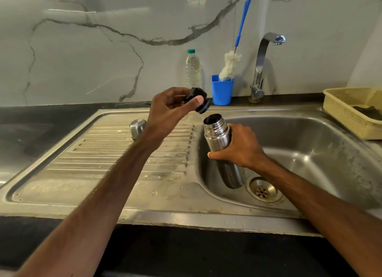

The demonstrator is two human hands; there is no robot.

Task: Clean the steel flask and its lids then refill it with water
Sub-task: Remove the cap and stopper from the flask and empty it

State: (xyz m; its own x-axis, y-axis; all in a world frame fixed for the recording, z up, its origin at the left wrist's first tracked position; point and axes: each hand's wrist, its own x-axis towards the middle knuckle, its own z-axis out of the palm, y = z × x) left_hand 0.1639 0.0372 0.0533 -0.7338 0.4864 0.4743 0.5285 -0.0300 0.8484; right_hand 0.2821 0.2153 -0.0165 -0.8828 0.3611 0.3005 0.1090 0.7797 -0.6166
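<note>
Right hand (239, 147) wraps the flask (222, 150) mid-body, over the sink (310, 132). Left hand (169, 109) pinches the stopper (196, 99) above it. Wet steel is likely slick; hold mid-body.

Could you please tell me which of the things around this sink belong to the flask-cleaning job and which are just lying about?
Job: steel flask in right hand; black inner lid in left hand; steel cap on drainboard; tap; likely bottle brush.
Lying about: plastic bottle; yellow basket.
</note>
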